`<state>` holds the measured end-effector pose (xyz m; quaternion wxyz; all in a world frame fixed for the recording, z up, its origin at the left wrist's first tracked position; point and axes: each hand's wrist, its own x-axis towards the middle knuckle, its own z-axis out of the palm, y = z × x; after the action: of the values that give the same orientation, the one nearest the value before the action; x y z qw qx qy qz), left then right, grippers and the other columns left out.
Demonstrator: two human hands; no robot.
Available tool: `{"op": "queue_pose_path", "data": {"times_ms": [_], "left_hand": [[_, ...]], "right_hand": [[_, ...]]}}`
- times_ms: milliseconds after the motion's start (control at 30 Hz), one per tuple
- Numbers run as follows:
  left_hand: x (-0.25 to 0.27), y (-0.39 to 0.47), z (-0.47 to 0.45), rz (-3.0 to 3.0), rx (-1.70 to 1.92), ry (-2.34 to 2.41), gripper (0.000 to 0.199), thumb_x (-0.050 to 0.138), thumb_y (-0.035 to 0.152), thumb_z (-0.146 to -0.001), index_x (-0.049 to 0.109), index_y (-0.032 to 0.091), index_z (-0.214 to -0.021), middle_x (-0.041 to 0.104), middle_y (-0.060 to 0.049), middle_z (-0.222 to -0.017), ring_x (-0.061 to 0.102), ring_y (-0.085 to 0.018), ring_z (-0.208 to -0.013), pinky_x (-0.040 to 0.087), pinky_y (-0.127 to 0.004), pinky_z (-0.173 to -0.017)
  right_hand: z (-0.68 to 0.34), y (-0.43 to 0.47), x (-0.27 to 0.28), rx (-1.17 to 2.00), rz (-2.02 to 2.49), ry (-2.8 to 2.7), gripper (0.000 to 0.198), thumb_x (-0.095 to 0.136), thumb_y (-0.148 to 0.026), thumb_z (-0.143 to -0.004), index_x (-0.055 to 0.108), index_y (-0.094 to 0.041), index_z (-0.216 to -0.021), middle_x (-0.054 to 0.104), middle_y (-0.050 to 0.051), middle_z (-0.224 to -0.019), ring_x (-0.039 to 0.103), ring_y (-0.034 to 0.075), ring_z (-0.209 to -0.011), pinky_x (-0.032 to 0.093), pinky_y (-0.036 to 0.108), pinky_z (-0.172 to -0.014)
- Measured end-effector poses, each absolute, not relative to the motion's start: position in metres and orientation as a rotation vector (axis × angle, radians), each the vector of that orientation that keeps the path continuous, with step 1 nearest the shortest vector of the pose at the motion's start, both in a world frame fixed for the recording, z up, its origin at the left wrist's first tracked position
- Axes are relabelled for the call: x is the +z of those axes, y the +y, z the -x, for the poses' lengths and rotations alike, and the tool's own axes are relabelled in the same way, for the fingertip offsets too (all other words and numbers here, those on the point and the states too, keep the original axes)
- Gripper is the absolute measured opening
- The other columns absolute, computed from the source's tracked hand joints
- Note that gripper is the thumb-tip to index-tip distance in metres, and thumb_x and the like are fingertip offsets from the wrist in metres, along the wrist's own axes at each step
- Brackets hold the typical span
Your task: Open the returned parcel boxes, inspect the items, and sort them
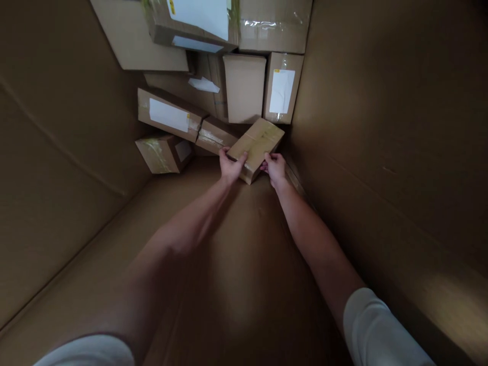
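Note:
Both arms reach deep into a large cardboard container. A small taped cardboard box (257,142) sits tilted between my hands, its top face toward me. My left hand (231,165) grips its near left corner, thumb on the top face. On the box's right edge, my right hand (275,166) is closed with thumb and fingers pinching the side. Just behind and left of it lies a long narrow box (217,136) with shiny tape. A labelled box (168,114) leans at a slant beside that one. What is under the held box is hidden.
Brown cardboard walls rise on the left (57,127) and right (381,127). Stacked at the far end are several boxes, among them an upright plain box (244,89), a white-labelled box (282,91) and a larger taped box (272,28). A small box (158,155) rests at left.

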<state>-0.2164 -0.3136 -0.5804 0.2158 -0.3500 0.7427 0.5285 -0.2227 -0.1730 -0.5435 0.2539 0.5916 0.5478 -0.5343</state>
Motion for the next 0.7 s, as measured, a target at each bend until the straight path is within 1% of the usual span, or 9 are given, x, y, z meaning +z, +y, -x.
{"op": "queue_pose_path", "data": {"times_ms": [100,233,367,467,533,600,667,700], "left_hand": [[-0.578,-0.334,0.207,0.944,1.483,2.093,0.064,0.082,0.049,-0.061,0.038,0.023,-0.099,0.055,-0.005,-0.098,0.06,-0.021,-0.094,0.052,-0.04,-0.086],[-0.561,-0.349,0.207,0.807,1.511,2.216,0.062,0.083,0.045,-0.06,0.04,0.023,-0.098,0.053,-0.005,-0.1,0.058,-0.021,-0.097,0.05,-0.037,-0.089],[-0.544,-0.368,0.226,0.627,1.477,2.166,0.056,0.082,0.042,-0.06,0.046,0.021,-0.097,0.055,-0.005,-0.101,0.057,-0.023,-0.102,0.046,-0.036,-0.095],[-0.547,-0.385,0.248,0.612,1.429,2.114,0.054,0.083,0.042,-0.059,0.051,0.021,-0.097,0.057,-0.008,-0.107,0.053,-0.028,-0.116,0.041,-0.04,-0.104],[-0.555,-0.394,0.262,0.623,1.428,2.054,0.053,0.084,0.041,-0.057,0.054,0.021,-0.095,0.057,-0.009,-0.11,0.047,-0.032,-0.124,0.036,-0.043,-0.108],[-0.563,-0.401,0.273,0.637,1.449,1.998,0.05,0.084,0.042,-0.057,0.056,0.021,-0.094,0.057,-0.011,-0.113,0.042,-0.034,-0.13,0.032,-0.046,-0.112],[-0.567,-0.407,0.28,0.652,1.467,1.979,0.051,0.084,0.044,-0.058,0.058,0.022,-0.095,0.055,-0.012,-0.119,0.037,-0.034,-0.135,0.029,-0.046,-0.115],[-0.568,-0.409,0.282,0.657,1.473,1.979,0.052,0.084,0.046,-0.058,0.059,0.022,-0.098,0.054,-0.012,-0.123,0.034,-0.035,-0.137,0.028,-0.047,-0.116]], "right_hand": [[0.231,-0.184,-0.534,-1.485,-1.54,1.4,0.022,0.065,-0.023,-0.083,0.044,-0.022,-0.088,0.055,-0.009,-0.057,0.055,0.008,-0.046,0.049,0.02,-0.051],[0.223,-0.192,-0.521,-1.522,-1.539,1.354,0.023,0.064,-0.016,-0.081,0.042,-0.022,-0.084,0.054,-0.01,-0.057,0.055,0.007,-0.047,0.052,0.022,-0.057],[0.212,-0.214,-0.523,-1.607,-1.532,1.291,0.021,0.062,-0.018,-0.082,0.042,-0.023,-0.087,0.057,-0.009,-0.063,0.06,0.007,-0.055,0.055,0.026,-0.069],[0.211,-0.237,-0.539,-1.531,-1.44,1.217,0.019,0.063,-0.025,-0.085,0.044,-0.023,-0.086,0.061,-0.005,-0.067,0.065,0.01,-0.062,0.057,0.034,-0.075],[0.212,-0.244,-0.553,-1.389,-1.341,1.262,0.019,0.065,-0.031,-0.085,0.048,-0.023,-0.085,0.064,-0.001,-0.07,0.067,0.014,-0.069,0.057,0.039,-0.077],[0.213,-0.236,-0.564,-1.265,-1.282,1.341,0.022,0.067,-0.038,-0.082,0.053,-0.022,-0.086,0.066,0.005,-0.078,0.068,0.019,-0.081,0.056,0.044,-0.081],[0.217,-0.215,-0.571,-1.174,-1.286,1.54,0.029,0.067,-0.042,-0.081,0.057,-0.02,-0.096,0.067,0.011,-0.094,0.065,0.024,-0.1,0.052,0.048,-0.089],[0.22,-0.202,-0.573,-1.14,-1.282,1.689,0.035,0.064,-0.044,-0.082,0.057,-0.019,-0.105,0.065,0.013,-0.106,0.061,0.025,-0.111,0.049,0.05,-0.095]]}}
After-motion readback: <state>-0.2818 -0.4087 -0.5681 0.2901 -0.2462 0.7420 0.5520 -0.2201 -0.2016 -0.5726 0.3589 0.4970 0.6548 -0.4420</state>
